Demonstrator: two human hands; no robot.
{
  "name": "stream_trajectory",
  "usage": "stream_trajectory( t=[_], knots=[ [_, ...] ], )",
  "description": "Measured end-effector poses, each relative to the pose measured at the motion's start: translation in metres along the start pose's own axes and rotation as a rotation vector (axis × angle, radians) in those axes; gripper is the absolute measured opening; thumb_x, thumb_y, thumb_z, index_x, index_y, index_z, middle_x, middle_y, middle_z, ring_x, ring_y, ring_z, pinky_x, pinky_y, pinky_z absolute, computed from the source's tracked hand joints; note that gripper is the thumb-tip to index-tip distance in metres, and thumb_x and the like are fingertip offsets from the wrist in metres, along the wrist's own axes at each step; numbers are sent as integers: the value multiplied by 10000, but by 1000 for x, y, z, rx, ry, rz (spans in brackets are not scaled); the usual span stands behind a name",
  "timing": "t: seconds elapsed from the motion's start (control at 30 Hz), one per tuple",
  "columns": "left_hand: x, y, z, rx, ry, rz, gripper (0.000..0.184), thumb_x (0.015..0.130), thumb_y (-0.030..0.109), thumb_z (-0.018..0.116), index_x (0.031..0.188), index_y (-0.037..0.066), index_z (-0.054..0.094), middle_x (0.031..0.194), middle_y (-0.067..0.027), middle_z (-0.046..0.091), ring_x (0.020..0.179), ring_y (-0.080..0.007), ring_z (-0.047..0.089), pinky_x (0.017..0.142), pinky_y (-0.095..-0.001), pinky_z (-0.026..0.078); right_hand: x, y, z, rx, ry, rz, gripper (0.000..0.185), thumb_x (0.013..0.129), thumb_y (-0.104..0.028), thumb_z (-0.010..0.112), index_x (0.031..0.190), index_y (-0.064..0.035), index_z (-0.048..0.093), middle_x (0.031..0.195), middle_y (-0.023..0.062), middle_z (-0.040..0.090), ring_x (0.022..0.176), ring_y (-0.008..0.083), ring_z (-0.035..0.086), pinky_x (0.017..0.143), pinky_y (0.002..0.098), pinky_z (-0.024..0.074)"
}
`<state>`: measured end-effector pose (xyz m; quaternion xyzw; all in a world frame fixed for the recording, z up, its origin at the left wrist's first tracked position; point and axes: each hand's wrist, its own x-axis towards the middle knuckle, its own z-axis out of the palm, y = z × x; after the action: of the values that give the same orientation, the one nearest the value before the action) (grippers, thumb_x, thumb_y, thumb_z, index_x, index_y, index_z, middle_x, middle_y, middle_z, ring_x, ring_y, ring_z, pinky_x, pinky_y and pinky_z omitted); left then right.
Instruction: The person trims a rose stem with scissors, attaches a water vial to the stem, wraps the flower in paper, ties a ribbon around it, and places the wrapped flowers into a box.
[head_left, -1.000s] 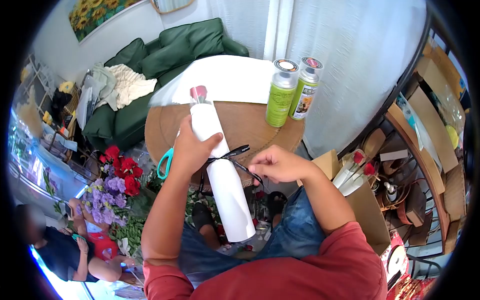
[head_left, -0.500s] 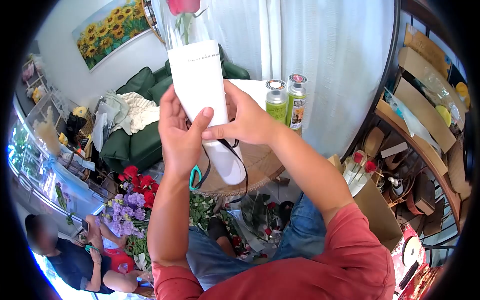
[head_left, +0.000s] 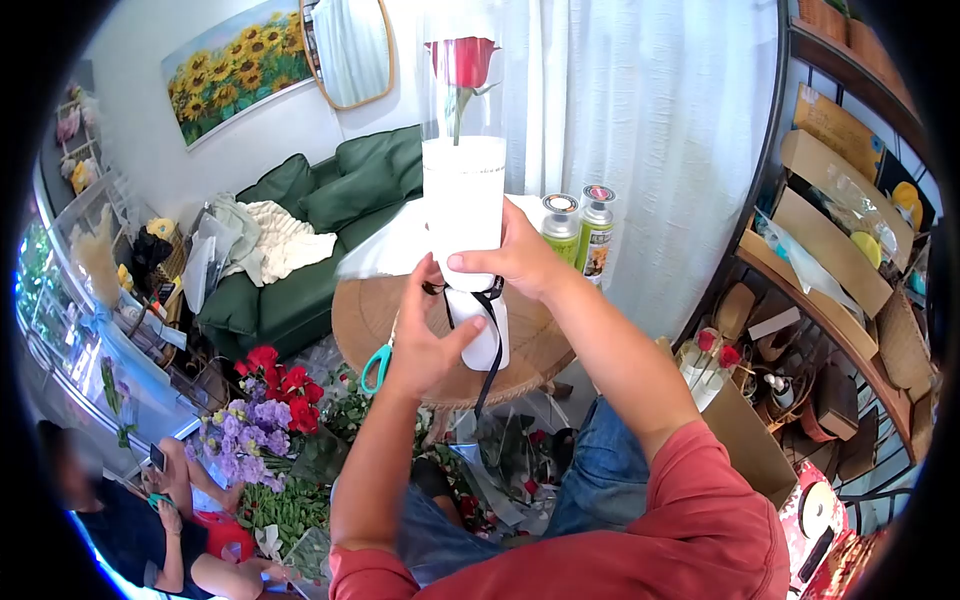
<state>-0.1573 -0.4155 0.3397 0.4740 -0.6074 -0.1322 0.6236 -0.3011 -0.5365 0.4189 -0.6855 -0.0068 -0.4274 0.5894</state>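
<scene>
A single red rose [head_left: 466, 62] stands upright in a clear and white flower sleeve [head_left: 462, 205]. Black ribbon [head_left: 488, 297] is tied round the sleeve's narrow waist, one tail hanging down over the lower white part. My right hand [head_left: 522, 258] grips the sleeve just above the ribbon, thumb across its front. At the lower left, my left hand [head_left: 432, 335] has its thumb and fingers apart, with the fingertips close to the ribbon; whether they touch it I cannot tell. Scissors with teal handles [head_left: 376, 369] lie at the table's left edge, beside my left wrist.
Two spray cans [head_left: 597, 228] stand at the back of the round wooden table [head_left: 375, 310]. Behind is a green sofa [head_left: 290, 295]. Red and purple flowers [head_left: 240, 430] are at the lower left, near a seated person [head_left: 130, 520]. Shelves with boxes [head_left: 830, 270] line the right.
The wrapped rose has tipped upright and moved right, showing its bloom fully. My left hand has come off the sleeve and dropped lower, its fingers apart; my right hand keeps its grip.
</scene>
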Motion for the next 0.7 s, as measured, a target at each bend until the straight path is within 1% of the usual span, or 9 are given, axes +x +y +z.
stream_trajectory(
  t=[0.1,0.17,0.2,0.3,0.33,0.4,0.47,0.57,0.7],
  knots=[
    [1,5,21,-106,-58,-69,1013,743,155,899,1541,-21,302,1377,-187,543,1230,-290,576,1044,-430,481,5,-4,0,78,-51,62,799,726,-103,892,1407,-23,482,1223,106,673,1156,221,661,1022,395,529],
    [3,23,29,8,-38,-135,990,726,180,916,1501,-31,335,1344,-189,569,1204,-277,594,998,-419,503,7,-5,1,124,-79,82,823,712,-116,918,1400,-26,476,1212,97,671,1141,214,665,1005,394,539],
    [2,18,36,-2,35,-135,935,712,185,915,1444,-29,374,1277,-191,610,1172,-287,618,964,-426,514,5,-5,3,128,-72,86,825,706,-114,922,1396,-29,477,1202,105,674,1121,218,675,988,391,551],
    [7,20,41,38,68,-120,837,713,167,889,1385,-20,426,1178,-186,654,1082,-284,665,914,-421,538,5,-8,2,98,-80,41,834,699,-106,926,1394,-38,471,1192,121,677,1091,224,692,955,390,571],
    [8,24,40,35,66,-119,837,713,167,889,1385,-20,426,1178,-186,654,1082,-284,665,914,-421,538,5,-9,2,66,-97,-8,842,697,-100,927,1398,-43,463,1192,129,676,1080,227,699,938,390,580],
    [10,30,38,66,15,-168,712,718,150,859,1303,-13,487,1081,-167,687,994,-275,698,861,-407,556,8,-11,-1,66,-115,-24,862,689,-90,932,1404,-46,452,1190,124,672,1079,225,701,929,391,583],
    [11,23,36,50,-20,-146,681,721,144,854,1284,-13,504,1072,-153,691,980,-256,699,853,-398,559,9,-13,0,68,-130,-36,882,681,-80,937,1410,-50,440,1188,120,668,1077,223,702,921,392,586],
    [11,18,29,3,-93,-150,635,729,135,849,1259,-7,531,1082,-120,693,977,-216,688,854,-380,560,9,-24,7,75,-114,-70,872,655,-71,943,1379,-15,461,1184,136,693,1060,259,718,917,442,593],
    [14,13,21,-46,-191,-220,666,722,121,857,1283,-6,522,1096,-95,685,996,-196,674,880,-371,556,14,-22,11,-47,-126,-88,995,613,-109,984,1428,-42,417,1195,125,678,1068,258,713,915,434,593]
  ],
)
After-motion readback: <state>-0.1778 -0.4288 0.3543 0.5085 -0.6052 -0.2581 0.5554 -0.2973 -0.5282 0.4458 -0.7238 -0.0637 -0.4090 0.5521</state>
